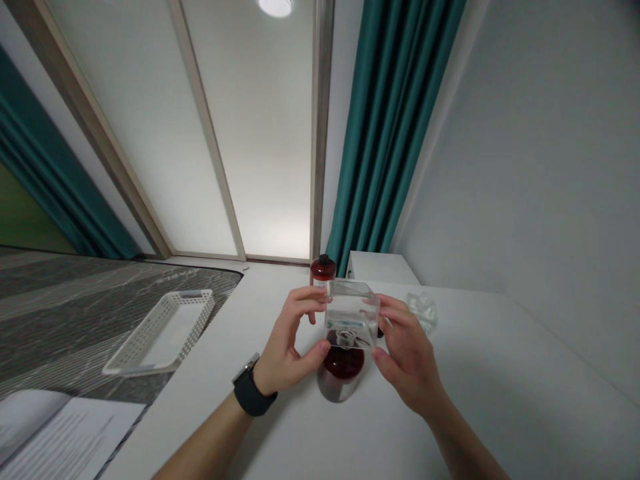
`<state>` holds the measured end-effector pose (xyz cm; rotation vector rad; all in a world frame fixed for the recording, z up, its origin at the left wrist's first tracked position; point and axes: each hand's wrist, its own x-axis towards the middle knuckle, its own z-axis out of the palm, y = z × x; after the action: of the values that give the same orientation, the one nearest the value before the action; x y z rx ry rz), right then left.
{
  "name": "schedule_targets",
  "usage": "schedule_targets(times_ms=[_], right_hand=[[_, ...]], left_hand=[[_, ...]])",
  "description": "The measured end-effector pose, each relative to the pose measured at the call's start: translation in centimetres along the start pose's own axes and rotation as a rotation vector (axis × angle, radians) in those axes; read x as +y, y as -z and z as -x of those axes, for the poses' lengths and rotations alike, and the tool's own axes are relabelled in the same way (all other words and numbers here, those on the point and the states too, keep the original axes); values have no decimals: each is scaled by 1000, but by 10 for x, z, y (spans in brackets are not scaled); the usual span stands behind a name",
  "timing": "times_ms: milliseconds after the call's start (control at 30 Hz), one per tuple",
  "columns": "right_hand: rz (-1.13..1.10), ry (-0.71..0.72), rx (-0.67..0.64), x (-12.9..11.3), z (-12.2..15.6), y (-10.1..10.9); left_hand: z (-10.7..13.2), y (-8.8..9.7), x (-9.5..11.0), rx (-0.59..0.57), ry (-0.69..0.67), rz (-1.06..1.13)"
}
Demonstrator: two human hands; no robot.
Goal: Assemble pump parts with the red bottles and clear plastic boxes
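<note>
Both my hands grip a clear square bottle [350, 313] held above the white table [500, 400]. My left hand [290, 350], with a black watch on its wrist, pinches the bottle's left side. My right hand [405, 353] holds its right side with fingers curled round it. A round dark-red bottle [343, 373] with a metal top shows below and behind the clear one. A brown bottle with a black cap [323, 269] stands just beyond my left fingers.
A white perforated tray [165, 333] lies on a grey marbled surface [60, 300] at left, papers [65, 437] near the lower left corner. Crumpled clear plastic [423, 310] lies right of the bottles. A white box [383, 268], teal curtains [395, 127] and a window stand behind.
</note>
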<state>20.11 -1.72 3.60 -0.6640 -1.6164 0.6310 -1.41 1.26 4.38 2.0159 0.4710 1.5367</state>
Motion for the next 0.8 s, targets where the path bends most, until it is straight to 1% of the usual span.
schedule_targets(times_ms=[367, 633, 800], right_hand=[[39, 11, 7, 2, 1, 1], [-89, 45, -13, -1, -1, -4], [-72, 63, -13, -1, -2, -4]], left_hand=[[0, 1, 1, -17, 4, -5], [1, 0, 0, -6, -24, -7], [1, 1, -1, 4, -44, -49]])
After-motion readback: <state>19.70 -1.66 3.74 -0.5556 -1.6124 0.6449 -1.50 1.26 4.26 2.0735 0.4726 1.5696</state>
